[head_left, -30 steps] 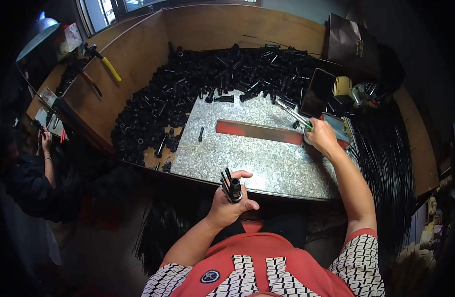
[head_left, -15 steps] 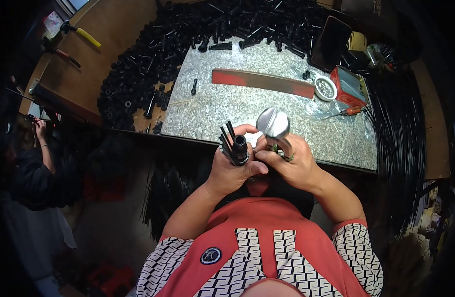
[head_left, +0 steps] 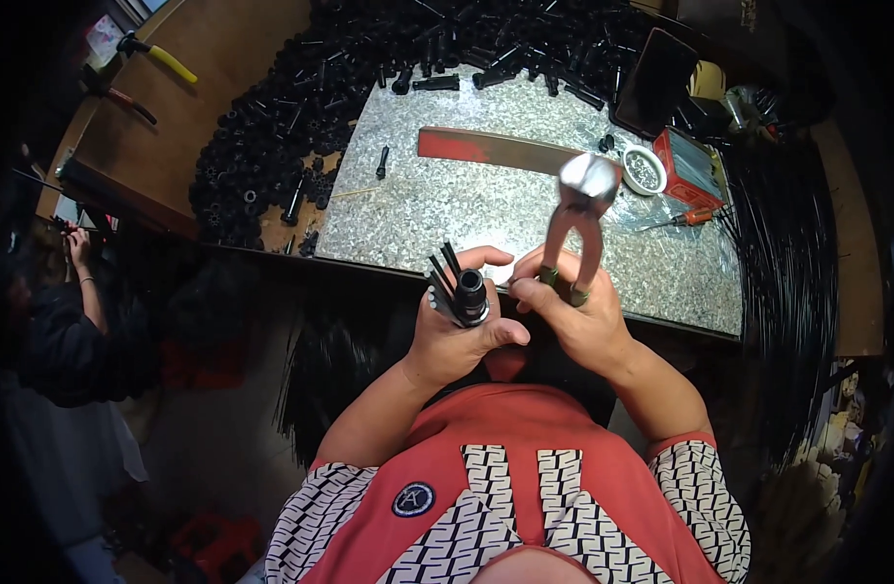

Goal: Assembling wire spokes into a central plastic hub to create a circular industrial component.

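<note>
Black tube in left hand, pincers in right hand.

Black tube with thin black rods (held upright); steel pincers, head up.

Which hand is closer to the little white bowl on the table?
The right hand. It holds metal pincers whose head reaches up near the little white bowl. The left hand sits farther left and lower, gripping a black tube.

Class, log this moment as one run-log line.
left hand: holds black tube and rods | right hand: holds pincers | stone slab: beyond
</note>
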Available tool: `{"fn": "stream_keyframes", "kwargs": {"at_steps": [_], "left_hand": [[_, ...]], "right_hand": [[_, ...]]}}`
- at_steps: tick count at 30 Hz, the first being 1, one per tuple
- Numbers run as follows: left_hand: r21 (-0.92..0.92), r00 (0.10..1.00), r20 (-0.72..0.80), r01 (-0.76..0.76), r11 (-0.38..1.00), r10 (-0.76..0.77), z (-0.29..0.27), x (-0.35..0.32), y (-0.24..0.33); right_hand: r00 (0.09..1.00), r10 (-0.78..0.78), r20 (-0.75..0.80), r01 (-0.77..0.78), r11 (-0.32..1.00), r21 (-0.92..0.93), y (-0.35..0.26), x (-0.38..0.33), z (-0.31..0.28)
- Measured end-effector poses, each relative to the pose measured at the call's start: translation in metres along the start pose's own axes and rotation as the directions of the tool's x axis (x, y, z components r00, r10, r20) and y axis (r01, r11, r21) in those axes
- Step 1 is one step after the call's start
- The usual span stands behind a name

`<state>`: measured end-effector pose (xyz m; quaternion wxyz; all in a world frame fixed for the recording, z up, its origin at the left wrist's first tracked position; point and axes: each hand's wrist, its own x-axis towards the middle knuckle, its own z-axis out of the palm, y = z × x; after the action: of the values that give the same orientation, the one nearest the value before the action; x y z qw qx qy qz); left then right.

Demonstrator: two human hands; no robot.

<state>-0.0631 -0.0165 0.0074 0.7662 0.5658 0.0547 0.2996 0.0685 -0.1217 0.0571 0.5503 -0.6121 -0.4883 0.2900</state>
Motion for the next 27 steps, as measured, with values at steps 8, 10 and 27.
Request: {"fn": "stream_keyframes", "kwargs": {"at_steps": [8,10,27], "left_hand": [[0.085,0.997,0.077,-0.014,0.996,0.007,-0.006,-0.003,0.000],[0.095,0.997,0.072,-0.013,0.995,0.006,-0.005,-0.003,0.000],[-0.003,0.999,-0.024,0.035,0.999,-0.036,-0.006,-0.002,-0.003]], "right_hand": [[0.963,0.270,0.004,-0.261,0.926,0.274,0.006,0.000,-0.002],[0.961,0.277,0.002,-0.268,0.928,0.261,0.005,0.001,-0.002],[0.964,0.249,0.091,-0.265,0.928,0.261,-0.011,0.000,0.016]]}}
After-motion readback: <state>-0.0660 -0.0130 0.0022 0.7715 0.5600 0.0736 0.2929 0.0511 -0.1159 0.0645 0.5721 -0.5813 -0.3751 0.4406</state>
